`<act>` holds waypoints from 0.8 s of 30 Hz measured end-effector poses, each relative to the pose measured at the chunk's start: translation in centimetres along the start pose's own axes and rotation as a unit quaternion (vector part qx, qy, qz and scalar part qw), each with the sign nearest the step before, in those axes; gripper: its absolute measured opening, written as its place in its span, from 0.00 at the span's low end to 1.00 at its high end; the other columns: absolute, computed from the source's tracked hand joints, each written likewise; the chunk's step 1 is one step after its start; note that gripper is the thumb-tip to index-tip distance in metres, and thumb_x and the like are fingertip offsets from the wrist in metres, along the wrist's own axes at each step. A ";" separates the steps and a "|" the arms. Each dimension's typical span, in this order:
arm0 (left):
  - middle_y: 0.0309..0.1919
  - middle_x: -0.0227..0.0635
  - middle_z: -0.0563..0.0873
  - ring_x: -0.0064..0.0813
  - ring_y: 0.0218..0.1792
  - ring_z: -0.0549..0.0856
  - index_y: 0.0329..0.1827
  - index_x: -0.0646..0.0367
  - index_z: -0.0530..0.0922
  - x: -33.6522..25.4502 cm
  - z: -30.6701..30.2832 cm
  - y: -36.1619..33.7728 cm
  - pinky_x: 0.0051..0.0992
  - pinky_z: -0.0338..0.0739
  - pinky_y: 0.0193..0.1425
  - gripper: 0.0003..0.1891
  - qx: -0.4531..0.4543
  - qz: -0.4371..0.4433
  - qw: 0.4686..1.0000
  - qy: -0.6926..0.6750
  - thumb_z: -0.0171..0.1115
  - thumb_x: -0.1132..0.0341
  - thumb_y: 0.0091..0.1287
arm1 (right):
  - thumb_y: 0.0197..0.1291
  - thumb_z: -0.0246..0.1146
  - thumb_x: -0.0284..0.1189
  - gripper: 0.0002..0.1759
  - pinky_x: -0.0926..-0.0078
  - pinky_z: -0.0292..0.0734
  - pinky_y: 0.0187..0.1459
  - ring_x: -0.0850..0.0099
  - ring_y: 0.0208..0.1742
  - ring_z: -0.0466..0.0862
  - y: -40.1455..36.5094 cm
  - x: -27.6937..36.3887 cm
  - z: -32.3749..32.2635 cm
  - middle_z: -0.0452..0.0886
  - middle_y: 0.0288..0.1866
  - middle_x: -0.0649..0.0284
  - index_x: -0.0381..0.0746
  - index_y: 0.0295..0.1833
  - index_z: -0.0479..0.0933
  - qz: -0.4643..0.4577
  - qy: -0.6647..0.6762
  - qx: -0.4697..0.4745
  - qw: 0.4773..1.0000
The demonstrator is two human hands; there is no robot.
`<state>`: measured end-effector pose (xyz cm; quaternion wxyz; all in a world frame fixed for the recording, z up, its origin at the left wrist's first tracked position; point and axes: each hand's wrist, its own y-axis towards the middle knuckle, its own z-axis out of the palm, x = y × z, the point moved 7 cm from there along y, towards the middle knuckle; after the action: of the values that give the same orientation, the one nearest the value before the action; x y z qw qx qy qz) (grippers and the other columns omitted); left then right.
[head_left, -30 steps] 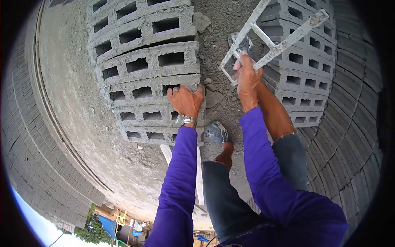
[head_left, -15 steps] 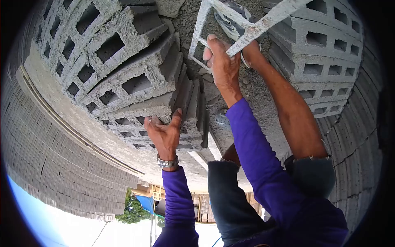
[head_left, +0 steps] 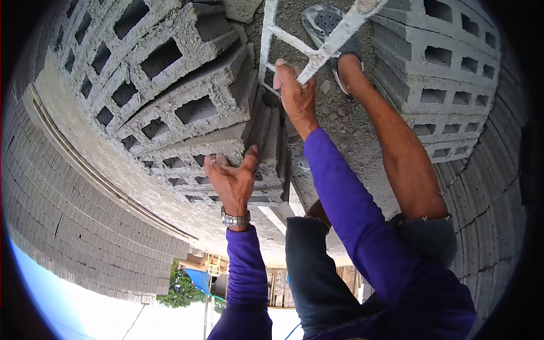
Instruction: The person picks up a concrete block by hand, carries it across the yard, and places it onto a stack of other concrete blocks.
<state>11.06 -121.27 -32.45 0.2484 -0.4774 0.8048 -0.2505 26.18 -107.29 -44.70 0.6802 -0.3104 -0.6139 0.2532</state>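
Note:
My left hand (head_left: pixel 231 180), with a metal watch at its wrist, grips the end of a grey hollow concrete block (head_left: pixel 184 139) in the leaning stack at left. Its fingertips reach into or over a cavity, and the thumb presses the block's end face. My right hand (head_left: pixel 297 99) is closed around a whitish, crusted metal frame (head_left: pixel 340 39) at upper centre. The frame's lower end is beside the stack. Both palms are hidden.
Another stack of hollow blocks (head_left: pixel 433 73) stands at right. A shod foot (head_left: pixel 326 24) rests on rubble-strewn ground between the stacks. Long block rows (head_left: pixel 73 209) curve along the left edge. Pale strips (head_left: pixel 294 201) lie near my knee.
My right hand and the metal frame have shifted left in the view. My left hand appears slightly further right, still on the block; the nearby stack has shifted similarly in view.

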 end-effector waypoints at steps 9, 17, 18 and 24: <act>0.33 0.58 0.84 0.57 0.52 0.77 0.30 0.76 0.81 0.1 -0.1 0.0 0.42 0.59 0.70 0.32 -0.026 0.025 0.999 -0.034 0.74 0.46 0.51 | 0.63 0.59 0.43 0.25 0.68 0.68 0.34 0.71 0.24 0.72 1.7 -1.7 0.7 0.73 0.18 0.66 0.33 0.22 0.74 -0.071 -0.152 0.027 0.985; 0.38 0.62 0.86 0.49 0.47 0.85 0.44 0.77 0.81 -2.3 0.7 -0.8 0.42 0.65 0.70 0.31 -0.021 0.137 0.977 0.159 0.75 0.50 0.56 | 0.63 0.58 0.43 0.27 0.68 0.66 0.33 0.71 0.23 0.70 2.1 2.1 -3.7 0.73 0.17 0.64 0.34 0.17 0.70 0.002 -0.043 -0.048 0.998; 0.39 0.60 0.86 0.50 0.47 0.85 0.46 0.75 0.82 -3.5 -1.5 -1.4 0.43 0.67 0.69 0.30 -0.046 0.119 0.989 0.078 0.74 0.50 0.58 | 0.64 0.58 0.43 0.26 0.70 0.65 0.31 0.73 0.22 0.68 1.9 4.1 -4.3 0.71 0.17 0.66 0.36 0.18 0.69 -0.012 -0.055 -0.052 0.997; 0.38 0.57 0.86 0.54 0.48 0.84 0.44 0.75 0.82 -9.7 -4.1 2.9 0.45 0.67 0.68 0.33 -0.217 0.212 0.947 0.107 0.73 0.46 0.56 | 0.64 0.58 0.43 0.26 0.76 0.63 0.28 0.77 0.20 0.67 3.3 7.0 -3.8 0.68 0.16 0.69 0.38 0.17 0.69 0.054 0.031 -0.071 0.996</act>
<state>10.70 -110.70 -29.65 0.0991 -0.3083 0.9441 -0.0609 30.90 -100.37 -42.57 0.6607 -0.3984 -0.5910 0.2354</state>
